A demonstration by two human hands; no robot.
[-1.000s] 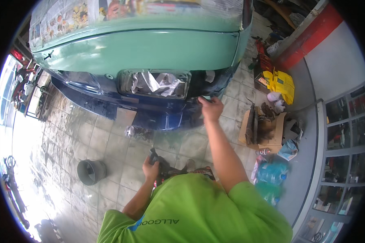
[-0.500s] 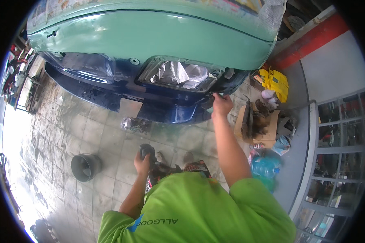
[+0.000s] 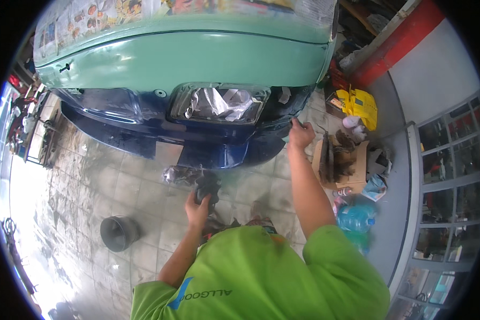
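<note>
A car's rear panel (image 3: 197, 60), pale green above, stands in front of me with a dark blue bumper (image 3: 210, 152) below. In the blue part is a recess stuffed with crumpled white paper (image 3: 218, 104). My right hand (image 3: 302, 136) is stretched out to the bumper's right corner, its fingers bent and closed against the edge. A bit of something pale green shows beside them; what they hold is mostly hidden. Lower and nearer my body, my left hand (image 3: 198, 209) is closed round a dark crumpled rag (image 3: 208, 188), away from the car.
A grey bucket (image 3: 119, 233) stands on the tiled floor to the left. Crumpled plastic (image 3: 178, 175) lies below the bumper. At right are a cardboard box (image 3: 352, 165), a yellow bag (image 3: 360, 106) and a blue water bottle (image 3: 356, 217) along the wall. Newspaper (image 3: 96, 21) covers the car's upper part.
My view has shifted, so the car sits lower and further left. My right hand has moved along the bumper toward its outer right corner. The left hand has come forward with the rag.
</note>
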